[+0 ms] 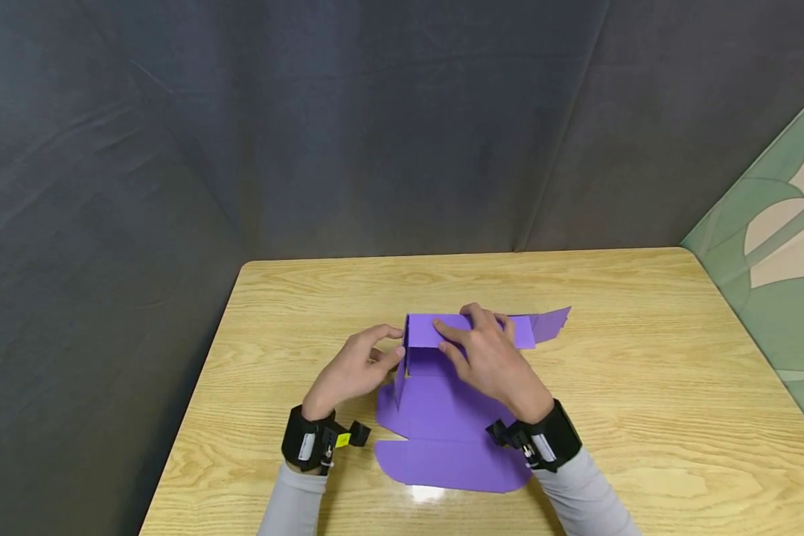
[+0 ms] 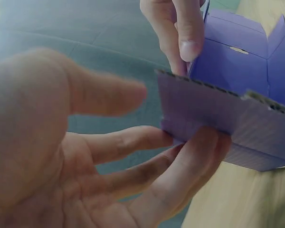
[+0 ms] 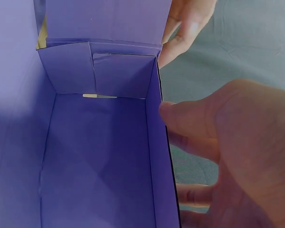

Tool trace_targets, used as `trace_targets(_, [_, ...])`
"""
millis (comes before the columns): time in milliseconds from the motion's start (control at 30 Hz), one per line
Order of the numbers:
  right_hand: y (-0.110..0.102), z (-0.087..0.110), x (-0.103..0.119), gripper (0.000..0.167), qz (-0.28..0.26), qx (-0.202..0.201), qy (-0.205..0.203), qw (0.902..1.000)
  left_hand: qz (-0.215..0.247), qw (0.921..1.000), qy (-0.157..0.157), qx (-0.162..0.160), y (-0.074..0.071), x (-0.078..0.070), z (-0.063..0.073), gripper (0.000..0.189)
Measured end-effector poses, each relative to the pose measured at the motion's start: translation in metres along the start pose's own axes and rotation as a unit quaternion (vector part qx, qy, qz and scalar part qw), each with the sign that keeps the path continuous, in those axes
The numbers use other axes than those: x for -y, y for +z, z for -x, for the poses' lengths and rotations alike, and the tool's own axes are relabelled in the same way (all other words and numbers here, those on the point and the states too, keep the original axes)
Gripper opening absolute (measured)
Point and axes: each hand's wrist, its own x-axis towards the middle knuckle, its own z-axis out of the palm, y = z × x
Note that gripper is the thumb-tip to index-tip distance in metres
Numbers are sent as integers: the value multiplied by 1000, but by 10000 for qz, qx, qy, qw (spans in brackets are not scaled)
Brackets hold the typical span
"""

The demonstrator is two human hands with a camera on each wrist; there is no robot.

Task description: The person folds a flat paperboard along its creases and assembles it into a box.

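Box: purple card, part-folded, box (image 1: 435,406) near the middle of the surface (image 1: 643,357), lid (image 1: 449,465) laid open toward the person.
Left end: two tucks (image 3: 126,76) stand across it; the end flap (image 2: 199,97) is raised and not yet turned in.
Folding: the step in hand looks like closing the left end; the next move seems to call for turning the end flap inward over the tucks, perhaps down to the slot (image 3: 99,96), with the wall (image 3: 159,152) kept upright.
Left hand (image 1: 358,365): loosely spread, fingertips touching the end flap's outer face, thumb off it; no grip.
Right hand (image 1: 492,357): pinches the wall, thumb at the rim, fingers outside.
Right end: right flap (image 1: 551,324) sticks out, unfolded.
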Motion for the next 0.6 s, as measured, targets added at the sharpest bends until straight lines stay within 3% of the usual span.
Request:
trace_targets(167, [-2,-1,-2,35,10,-11,-111,9999,566,9982,-177,112,-1,7,-4,36])
trace_targets(267, [-4,-2,-3,35,-7,-54,-205,9998,861,9958,-297,111,0,9,-8,47])
trace_targets(433, [-4,-2,-3,35,-73,-84,-269,9996,939,9953,-228,0,5,11,-13,76])
trace_targets(600, [-3,1,-3,34,-92,-23,-202,9998,813,9962,-308,22,9,13,-13,88])
